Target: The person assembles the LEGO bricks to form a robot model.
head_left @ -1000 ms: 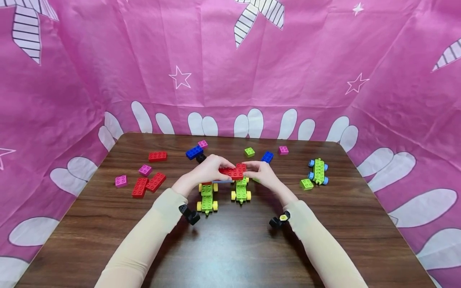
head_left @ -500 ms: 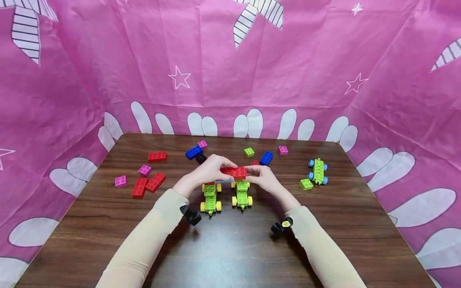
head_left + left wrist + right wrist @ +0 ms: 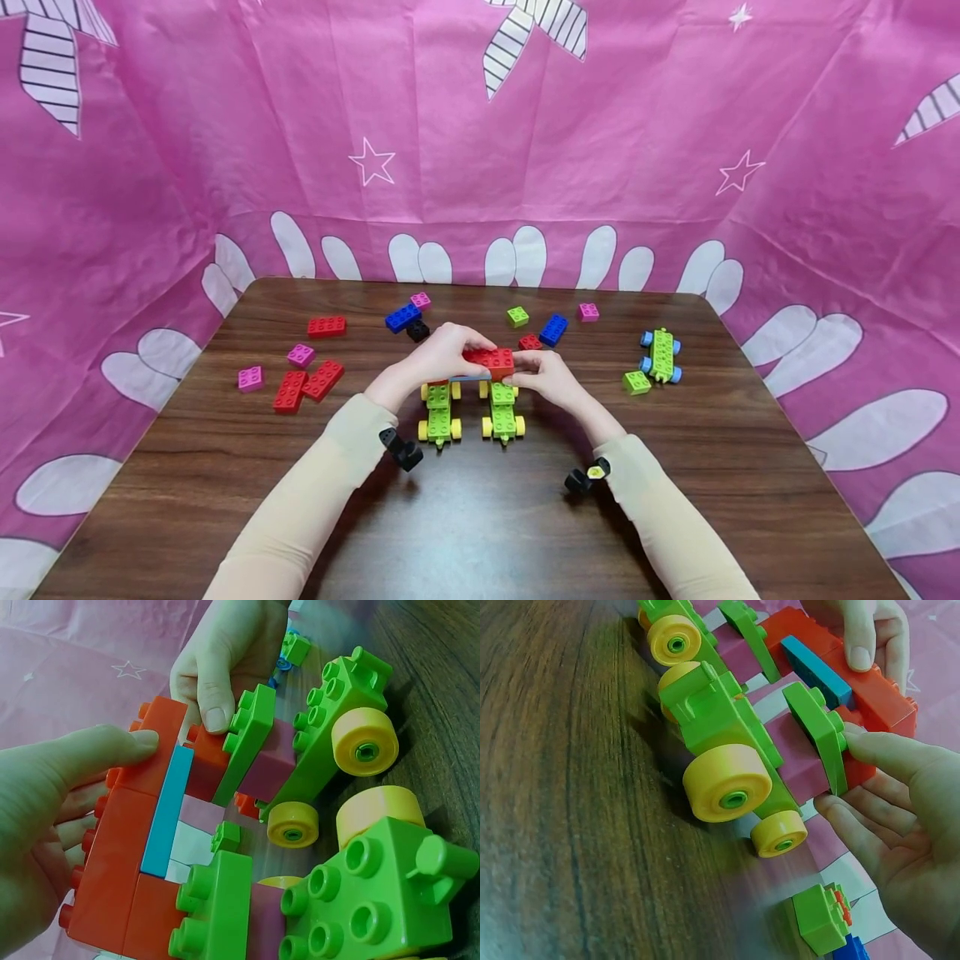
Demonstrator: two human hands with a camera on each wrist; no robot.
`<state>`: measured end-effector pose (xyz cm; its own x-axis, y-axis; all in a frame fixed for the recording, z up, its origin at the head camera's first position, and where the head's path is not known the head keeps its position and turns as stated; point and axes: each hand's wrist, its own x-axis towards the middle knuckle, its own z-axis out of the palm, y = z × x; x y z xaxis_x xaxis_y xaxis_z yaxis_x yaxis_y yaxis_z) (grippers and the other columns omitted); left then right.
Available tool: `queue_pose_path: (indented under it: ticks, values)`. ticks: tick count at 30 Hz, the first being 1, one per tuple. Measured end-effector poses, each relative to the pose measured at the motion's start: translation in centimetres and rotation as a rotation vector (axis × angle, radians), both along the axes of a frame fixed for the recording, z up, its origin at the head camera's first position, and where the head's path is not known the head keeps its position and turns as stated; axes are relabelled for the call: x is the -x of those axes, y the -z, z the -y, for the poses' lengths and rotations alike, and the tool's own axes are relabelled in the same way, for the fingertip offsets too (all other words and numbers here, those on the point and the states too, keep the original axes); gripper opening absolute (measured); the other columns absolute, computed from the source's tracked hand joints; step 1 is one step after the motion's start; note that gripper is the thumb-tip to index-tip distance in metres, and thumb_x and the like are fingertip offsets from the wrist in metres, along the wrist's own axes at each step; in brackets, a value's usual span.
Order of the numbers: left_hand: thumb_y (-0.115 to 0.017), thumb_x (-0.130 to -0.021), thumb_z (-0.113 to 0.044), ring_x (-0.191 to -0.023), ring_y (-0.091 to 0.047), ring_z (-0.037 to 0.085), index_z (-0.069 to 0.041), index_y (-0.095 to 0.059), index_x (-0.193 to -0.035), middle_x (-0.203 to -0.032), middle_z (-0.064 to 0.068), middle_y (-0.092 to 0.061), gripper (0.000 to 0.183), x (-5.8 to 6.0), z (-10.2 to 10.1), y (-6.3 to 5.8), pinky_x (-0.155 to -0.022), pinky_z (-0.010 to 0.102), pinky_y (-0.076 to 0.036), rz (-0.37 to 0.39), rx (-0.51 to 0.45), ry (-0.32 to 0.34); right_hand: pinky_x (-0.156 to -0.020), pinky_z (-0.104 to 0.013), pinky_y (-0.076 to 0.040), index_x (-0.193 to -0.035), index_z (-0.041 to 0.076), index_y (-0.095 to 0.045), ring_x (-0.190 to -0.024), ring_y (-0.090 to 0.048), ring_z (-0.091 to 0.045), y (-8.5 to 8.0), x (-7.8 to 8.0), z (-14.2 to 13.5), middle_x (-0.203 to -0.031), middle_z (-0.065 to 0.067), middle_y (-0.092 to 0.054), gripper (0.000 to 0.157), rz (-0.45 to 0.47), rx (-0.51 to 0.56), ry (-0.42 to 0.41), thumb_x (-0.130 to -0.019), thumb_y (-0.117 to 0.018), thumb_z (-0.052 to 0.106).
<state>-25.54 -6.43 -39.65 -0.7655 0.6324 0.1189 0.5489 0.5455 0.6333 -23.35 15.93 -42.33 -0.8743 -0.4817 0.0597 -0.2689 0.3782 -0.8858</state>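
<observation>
Two lime green wheeled bases [image 3: 439, 423] with yellow wheels [image 3: 365, 742] stand side by side on the table. Each carries a stack with a pink brick [image 3: 270, 761], a green brick [image 3: 251, 739] and a red brick [image 3: 206, 766] above it. Long red bricks [image 3: 491, 360] bridge the two stacks at the top, over a blue strip [image 3: 166, 814]. My left hand [image 3: 446, 354] grips the red top row, thumb on its near side. My right hand [image 3: 553, 382] pinches the upper part of the right stack, thumb on the near side; some fingers are hidden behind.
Loose red [image 3: 323, 380], pink [image 3: 251, 378] and blue bricks [image 3: 553, 330] lie left and behind the build. A black brick [image 3: 417, 331] sits behind my left hand. At right are a green base with blue wheels [image 3: 663, 357] and a green brick [image 3: 637, 382].
The red top brick, angled a second ago, now lies level along the row. Both wheeled bases shifted slightly and now stand more evenly aligned. My hands kept hold, with my right hand slightly lower.
</observation>
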Motion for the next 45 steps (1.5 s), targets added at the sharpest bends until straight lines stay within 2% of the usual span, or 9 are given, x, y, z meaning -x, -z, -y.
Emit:
queue_pose_path:
  ticks: [12, 24, 32, 41, 45]
  values:
    - [-0.078, -0.082, -0.019, -0.095, -0.066, 0.015, -0.005, -0.07, -0.115, -0.109, 0.007, -0.072, 0.037, 0.1, -0.6, 0.1, -0.084, 0.028, -0.054, -0.007, 0.029, 0.003, -0.081, -0.028, -0.057, -0.121, -0.013, -0.059, -0.103, -0.066, -0.038, 0.2, -0.4, -0.2, -0.113, -0.028, -0.066, 0.04, 0.048, 0.034, -0.005, -0.086, -0.07, 0.004]
    - [-0.078, -0.082, -0.021, -0.097, -0.066, 0.016, -0.006, -0.07, -0.116, -0.11, 0.007, -0.072, 0.038, 0.2, -0.5, 0.2, -0.085, 0.029, -0.053, -0.015, 0.044, 0.005, -0.081, -0.029, -0.057, -0.12, -0.013, -0.059, -0.102, -0.067, -0.037, -0.1, -0.5, -0.1, -0.112, -0.028, -0.066, 0.039, 0.052, 0.032, 0.004, -0.086, -0.069, 0.003]
    - [-0.077, -0.083, -0.022, -0.098, -0.066, 0.017, -0.006, -0.069, -0.117, -0.112, 0.007, -0.071, 0.039, 0.3, -0.5, 0.2, -0.086, 0.03, -0.053, -0.001, 0.046, 0.018, -0.081, -0.03, -0.057, -0.122, -0.012, -0.059, -0.103, -0.066, -0.037, 3.0, 1.3, -0.6, -0.113, -0.027, -0.066, 0.041, 0.055, 0.05, 0.022, -0.086, -0.07, 0.003]
    - [-0.076, -0.084, -0.024, -0.094, -0.065, 0.015, -0.004, -0.069, -0.117, -0.11, 0.007, -0.072, 0.04, 0.2, -0.9, 0.1, -0.083, 0.026, -0.053, 0.015, 0.011, 0.031, -0.077, -0.025, -0.057, -0.119, -0.008, -0.061, -0.096, -0.069, -0.026, 3.3, 1.3, -0.8, -0.107, -0.022, -0.069, 0.042, 0.036, 0.044, 0.05, -0.083, -0.075, 0.01]
    - [-0.075, -0.085, -0.025, -0.09, -0.063, 0.014, -0.005, -0.07, -0.116, -0.107, 0.005, -0.073, 0.037, 0.1, -1.4, 0.1, -0.079, 0.024, -0.052, 0.019, -0.006, 0.024, -0.075, -0.023, -0.056, -0.118, -0.007, -0.062, -0.094, -0.069, -0.027, 3.3, 1.3, -0.8, -0.105, -0.022, -0.07, 0.041, 0.042, 0.044, 0.052, -0.083, -0.075, 0.01]
